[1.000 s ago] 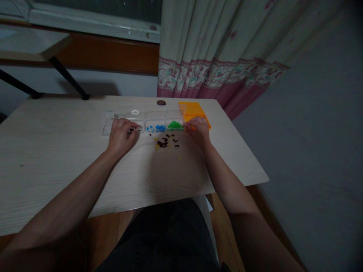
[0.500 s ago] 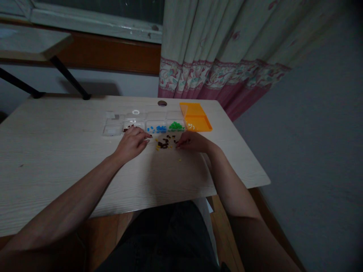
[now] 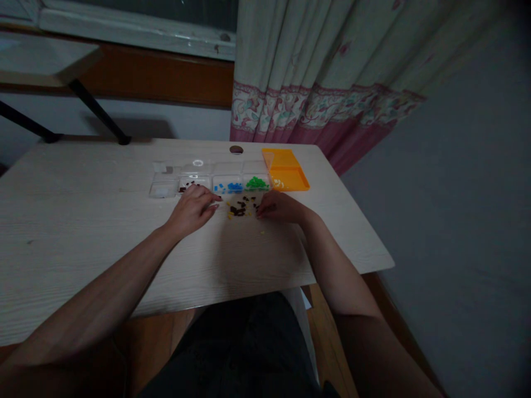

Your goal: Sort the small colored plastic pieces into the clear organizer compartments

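Observation:
Small dark brown pieces (image 3: pixel 238 211), which look like tiny building bricks, lie loose on the table with small yellow pieces (image 3: pixel 229 217) among them. My left hand (image 3: pixel 191 208) rests left of this pile, in front of the clear box's brown compartment, its thumb and index finger apart. A dark speck shows at its index fingertip. At the pile's right edge, my right hand (image 3: pixel 279 207) has its fingertips pinched together on the table; whatever is between them is too small to make out. Behind the hands, the clear compartment box (image 3: pixel 164 189) holds blue pieces (image 3: pixel 235 187) and green pieces (image 3: pixel 257 183).
An open orange case (image 3: pixel 296 179) with several white pieces (image 3: pixel 277 183) stands right of the clear box. One yellow piece (image 3: pixel 262 232) lies nearer the front edge. A raised shelf (image 3: pixel 50 61) on black legs is at the back left; a curtain (image 3: pixel 307 105) hangs behind the table.
Both hands stay nearly in place. The right fingertips have shifted slightly at the pile's edge. The whole view has moved a little.

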Demonstrator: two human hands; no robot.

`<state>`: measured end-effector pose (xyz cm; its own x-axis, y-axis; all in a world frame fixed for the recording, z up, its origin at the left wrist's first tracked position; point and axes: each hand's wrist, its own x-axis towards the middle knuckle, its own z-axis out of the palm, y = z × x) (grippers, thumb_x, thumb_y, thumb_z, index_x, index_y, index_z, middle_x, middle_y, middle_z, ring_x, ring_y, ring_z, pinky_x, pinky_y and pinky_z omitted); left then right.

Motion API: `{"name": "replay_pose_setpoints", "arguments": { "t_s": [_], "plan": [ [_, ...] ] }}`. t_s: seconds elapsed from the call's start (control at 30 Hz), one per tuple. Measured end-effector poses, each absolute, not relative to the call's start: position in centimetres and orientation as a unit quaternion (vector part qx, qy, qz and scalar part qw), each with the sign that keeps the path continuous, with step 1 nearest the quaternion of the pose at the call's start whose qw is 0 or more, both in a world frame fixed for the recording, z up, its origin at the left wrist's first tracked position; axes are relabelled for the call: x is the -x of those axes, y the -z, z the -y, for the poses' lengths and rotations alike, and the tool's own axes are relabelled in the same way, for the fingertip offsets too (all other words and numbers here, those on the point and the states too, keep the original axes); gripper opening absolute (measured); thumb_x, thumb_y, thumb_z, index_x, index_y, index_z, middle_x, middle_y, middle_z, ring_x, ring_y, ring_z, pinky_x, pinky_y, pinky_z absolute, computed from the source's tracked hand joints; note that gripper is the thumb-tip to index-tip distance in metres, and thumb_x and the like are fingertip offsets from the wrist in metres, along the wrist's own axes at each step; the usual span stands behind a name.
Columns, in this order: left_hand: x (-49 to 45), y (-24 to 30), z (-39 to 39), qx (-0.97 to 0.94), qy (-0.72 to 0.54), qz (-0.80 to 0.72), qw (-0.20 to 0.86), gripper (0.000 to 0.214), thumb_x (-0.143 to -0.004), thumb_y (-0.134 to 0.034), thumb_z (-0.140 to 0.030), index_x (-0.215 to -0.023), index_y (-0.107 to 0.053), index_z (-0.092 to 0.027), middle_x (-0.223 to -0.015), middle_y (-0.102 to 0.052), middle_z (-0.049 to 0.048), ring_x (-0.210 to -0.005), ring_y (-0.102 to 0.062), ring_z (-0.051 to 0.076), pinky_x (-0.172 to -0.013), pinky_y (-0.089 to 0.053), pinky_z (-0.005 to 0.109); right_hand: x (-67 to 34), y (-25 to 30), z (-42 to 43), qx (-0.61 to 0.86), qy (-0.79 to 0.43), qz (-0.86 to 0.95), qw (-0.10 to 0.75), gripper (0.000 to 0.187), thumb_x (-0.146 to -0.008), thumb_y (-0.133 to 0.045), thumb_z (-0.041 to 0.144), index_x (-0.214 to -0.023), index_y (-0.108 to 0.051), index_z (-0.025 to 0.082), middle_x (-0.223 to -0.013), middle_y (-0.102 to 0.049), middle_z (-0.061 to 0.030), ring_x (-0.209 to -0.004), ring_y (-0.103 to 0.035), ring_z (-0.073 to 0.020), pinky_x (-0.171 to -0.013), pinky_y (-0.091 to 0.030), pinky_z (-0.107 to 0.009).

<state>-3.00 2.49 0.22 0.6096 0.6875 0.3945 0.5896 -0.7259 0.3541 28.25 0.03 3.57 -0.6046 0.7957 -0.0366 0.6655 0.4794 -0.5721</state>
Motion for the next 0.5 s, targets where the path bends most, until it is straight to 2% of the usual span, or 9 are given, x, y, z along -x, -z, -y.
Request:
{"name": "replay_pose_setpoints", "arguments": {
  "t_s": [0.5],
  "plan": [
    [2.97,-0.34,-2.29,-0.892,-0.268,-0.352,0.093,0.027,-0.094,-0.052,-0.032,-0.110,-0.070,-0.021,-0.103,-0.064,0.0099,-0.101,-0.054,0.027,-0.094,-0.042,0.045,-27.64,-3.40,0.03,0.399,-0.227,0.879,0.129,0.009,-0.084,-0.071,0.024,-0.086,-0.080,0.022,-0.084,-0.070,-0.0026,-0.084,-0.061,-0.0162,-0.083,-0.047,-0.030]
  ]
}}
